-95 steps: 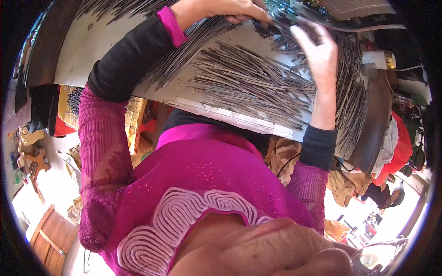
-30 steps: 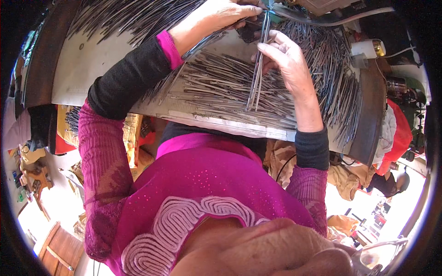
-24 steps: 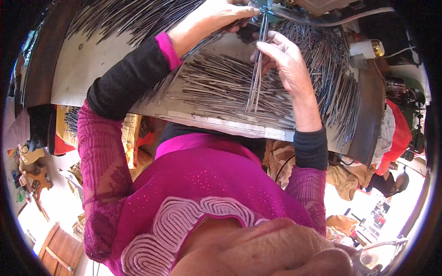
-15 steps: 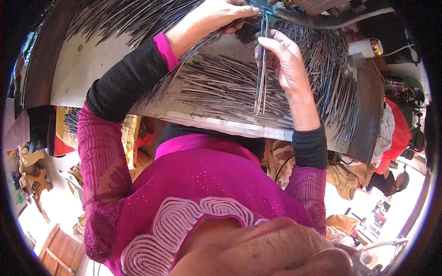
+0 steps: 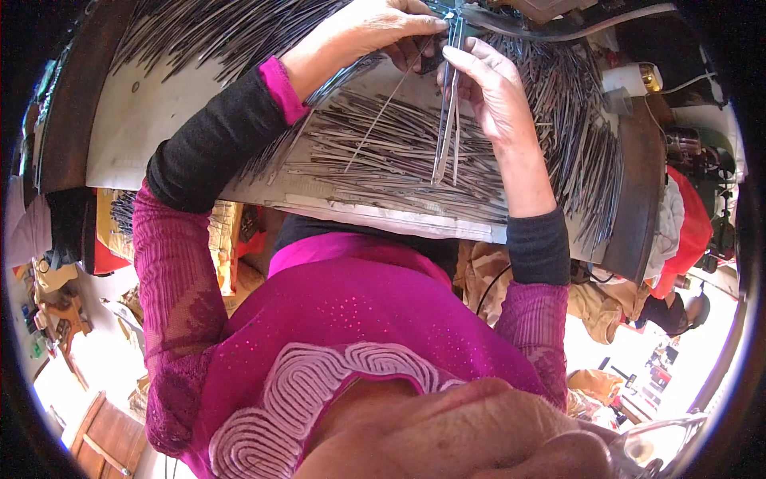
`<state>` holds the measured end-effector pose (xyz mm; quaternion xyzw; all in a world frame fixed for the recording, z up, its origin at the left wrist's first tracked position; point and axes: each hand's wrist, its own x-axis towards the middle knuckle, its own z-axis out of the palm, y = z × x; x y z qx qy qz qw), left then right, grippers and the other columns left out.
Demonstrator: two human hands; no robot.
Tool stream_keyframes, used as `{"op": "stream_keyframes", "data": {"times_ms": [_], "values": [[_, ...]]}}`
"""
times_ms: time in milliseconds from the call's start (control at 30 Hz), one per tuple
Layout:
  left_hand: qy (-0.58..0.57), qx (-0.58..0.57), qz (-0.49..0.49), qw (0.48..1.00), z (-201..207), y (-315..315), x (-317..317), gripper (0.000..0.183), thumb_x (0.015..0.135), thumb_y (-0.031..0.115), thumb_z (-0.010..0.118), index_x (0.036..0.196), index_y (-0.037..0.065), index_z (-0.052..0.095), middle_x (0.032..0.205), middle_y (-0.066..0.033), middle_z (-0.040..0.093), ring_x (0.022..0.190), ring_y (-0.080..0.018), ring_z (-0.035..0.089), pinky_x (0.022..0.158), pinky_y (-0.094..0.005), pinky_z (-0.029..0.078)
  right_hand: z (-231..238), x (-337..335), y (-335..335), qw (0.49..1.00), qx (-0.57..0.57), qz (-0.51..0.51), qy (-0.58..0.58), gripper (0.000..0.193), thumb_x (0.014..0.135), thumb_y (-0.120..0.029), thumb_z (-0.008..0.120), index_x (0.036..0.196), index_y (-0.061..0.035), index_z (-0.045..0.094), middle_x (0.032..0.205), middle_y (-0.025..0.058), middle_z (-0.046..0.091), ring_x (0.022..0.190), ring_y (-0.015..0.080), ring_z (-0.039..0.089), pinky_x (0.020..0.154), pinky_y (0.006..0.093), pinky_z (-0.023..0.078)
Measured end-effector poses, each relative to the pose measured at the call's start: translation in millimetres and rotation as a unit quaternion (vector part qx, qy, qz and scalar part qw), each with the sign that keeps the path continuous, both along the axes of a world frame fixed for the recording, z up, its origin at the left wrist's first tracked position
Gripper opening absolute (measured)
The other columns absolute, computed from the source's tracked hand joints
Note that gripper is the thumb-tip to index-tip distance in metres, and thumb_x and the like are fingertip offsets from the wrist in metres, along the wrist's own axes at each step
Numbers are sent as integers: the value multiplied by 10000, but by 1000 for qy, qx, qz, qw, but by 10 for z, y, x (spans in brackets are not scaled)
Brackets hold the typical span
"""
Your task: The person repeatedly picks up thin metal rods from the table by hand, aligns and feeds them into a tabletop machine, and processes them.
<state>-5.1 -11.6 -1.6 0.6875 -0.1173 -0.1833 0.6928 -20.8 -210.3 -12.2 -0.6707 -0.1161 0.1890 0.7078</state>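
My right hand (image 5: 493, 88) pinches a few long, thin metal strips (image 5: 444, 148) between thumb and fingers, their lower ends pointing toward me. At their upper ends, the thumb and fingers of my left hand (image 5: 395, 28) are closed beside a small blue-green fixture (image 5: 455, 17). One very thin strip (image 5: 375, 129) slants from below the left fingers toward me. More strips run out under the left wrist; the left fingertips are partly hidden. Beneath both hands lies a loose pile of dark grey strips (image 5: 359, 152) on the pale worktop (image 5: 152, 132).
Further strip heaps lie at the far left (image 5: 215, 32) and at the right (image 5: 574, 136). A grey cable (image 5: 582, 30) crosses the back. A white cylinder with a brass-coloured end (image 5: 634, 80) is at the right, near the dark table edge (image 5: 638, 199). Red cloth (image 5: 686, 231) hangs beyond.
Both hands and the held strips have shifted slightly away from me. A very thin slanting strip now shows below my left hand, where none was visible before.
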Motion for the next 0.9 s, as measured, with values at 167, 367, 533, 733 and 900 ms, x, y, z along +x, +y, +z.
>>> {"op": "stream_keyframes", "data": {"times_ms": [167,367,533,733,900], "values": [[-53,17,4,998,-13,2,-10,288,902,242,569,757,0,624,603,-36,594,495,-98,562,460,-222,436,-19,21,8,1000,5,10,7,167,857,-204,630,971,-87,597,735,6,638,607,52,581,539,168,426],[-72,40,11,997,115,12,-72,288,896,229,572,736,-6,622,584,-28,581,473,-89,532,446,-225,416,-20,20,14,999,18,-8,38,172,850,-220,625,938,-73,608,745,24,646,589,78,605,497,198,477],[-52,24,19,998,132,-9,-105,299,893,229,577,708,-3,617,564,-23,564,453,-84,506,430,-227,390,-32,7,36,997,35,-2,64,188,851,-238,631,941,-74,609,750,34,652,595,81,612,506,212,493],[-86,106,24,990,153,-49,-82,309,899,250,576,731,-3,627,537,2,528,442,-58,459,412,-222,338,-62,-41,4,991,96,27,93,229,869,-195,611,1042,-45,599,847,50,662,751,108,653,592,187,545],[-124,181,-14,975,137,-23,-52,300,890,270,584,830,-11,670,551,-4,554,473,-62,501,435,-226,394,69,-105,-192,996,38,-61,56,237,849,-204,616,1012,-32,622,809,58,654,578,50,536,488,165,405]]}}
